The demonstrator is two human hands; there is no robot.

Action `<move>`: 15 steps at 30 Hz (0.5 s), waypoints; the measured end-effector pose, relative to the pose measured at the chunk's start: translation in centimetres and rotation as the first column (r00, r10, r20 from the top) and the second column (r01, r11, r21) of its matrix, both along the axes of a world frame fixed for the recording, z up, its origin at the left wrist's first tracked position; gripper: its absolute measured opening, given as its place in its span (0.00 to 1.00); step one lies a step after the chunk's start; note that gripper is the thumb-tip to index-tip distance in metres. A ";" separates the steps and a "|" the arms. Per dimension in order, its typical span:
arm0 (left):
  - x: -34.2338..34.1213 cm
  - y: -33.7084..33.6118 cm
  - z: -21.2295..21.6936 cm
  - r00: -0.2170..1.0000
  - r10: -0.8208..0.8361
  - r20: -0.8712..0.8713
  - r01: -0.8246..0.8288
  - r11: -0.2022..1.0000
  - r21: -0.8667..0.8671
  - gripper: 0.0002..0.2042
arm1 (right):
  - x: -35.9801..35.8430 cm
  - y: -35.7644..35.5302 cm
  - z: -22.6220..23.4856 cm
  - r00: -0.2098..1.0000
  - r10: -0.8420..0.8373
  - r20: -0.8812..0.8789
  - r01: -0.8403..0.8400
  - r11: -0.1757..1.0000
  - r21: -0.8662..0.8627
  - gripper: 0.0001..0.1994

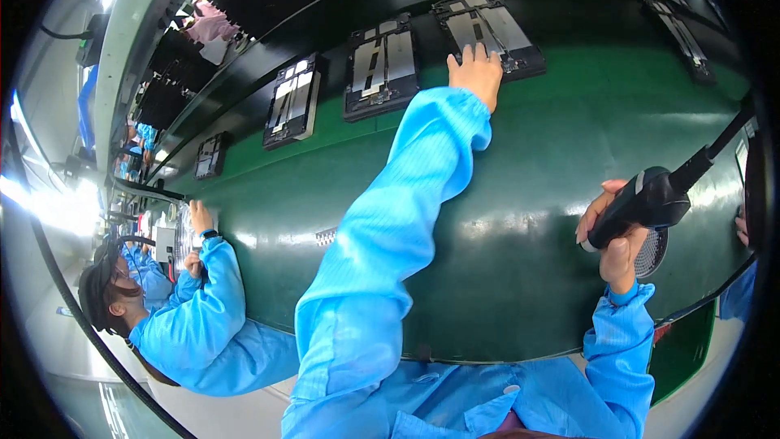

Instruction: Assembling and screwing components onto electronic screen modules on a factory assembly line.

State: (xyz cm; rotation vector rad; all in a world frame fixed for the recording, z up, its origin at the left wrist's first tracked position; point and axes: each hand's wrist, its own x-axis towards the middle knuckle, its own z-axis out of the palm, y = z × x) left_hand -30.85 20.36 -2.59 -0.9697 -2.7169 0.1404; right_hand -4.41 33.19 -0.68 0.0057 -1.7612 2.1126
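My left hand (477, 75) reaches far forward across the bench. Its fingers are spread over the near edge of a stack of flat, opened tablet-like devices (496, 28), with silvery panels and dark strips showing. I cannot tell how firmly the fingers touch it. My right hand (619, 245) is closed around a black corded handheld device (646, 207), shaped like a scanner, held above the right side of the bench. A thick cable runs from it to the upper right. Partly behind that hand is a round, perforated grey disc (652, 252).
Similar devices (380, 65) stand along the far side of the green bench (504, 276), with another row piece (681, 36) at the far right. On the left a co-worker in a blue smock (191, 317) works at the same bench. A black cable (711, 284) crosses its right edge.
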 end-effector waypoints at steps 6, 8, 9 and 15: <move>-3.9 -0.3 -2.1 0.983 0.137 -0.123 -0.133 0.990 0.039 0.26 | -1.4 0.3 -1.2 0.999 -0.012 -0.031 0.012 1.000 -0.005 0.40; -4.4 -1.3 -2.3 0.926 0.110 -0.361 -0.071 0.990 0.118 0.23 | -1.5 0.9 -1.2 0.997 0.010 -0.071 -0.012 1.000 -0.028 0.35; -4.3 -1.8 -2.6 0.926 0.119 -0.357 -0.083 0.990 0.114 0.23 | -1.5 1.3 -1.5 0.998 0.021 -0.066 -0.023 0.999 -0.032 0.35; 5.8 -2.9 0.8 0.991 -0.042 -0.128 0.076 0.960 0.270 0.23 | -1.9 3.2 0.2 0.960 -0.273 -0.066 0.280 0.946 0.164 0.25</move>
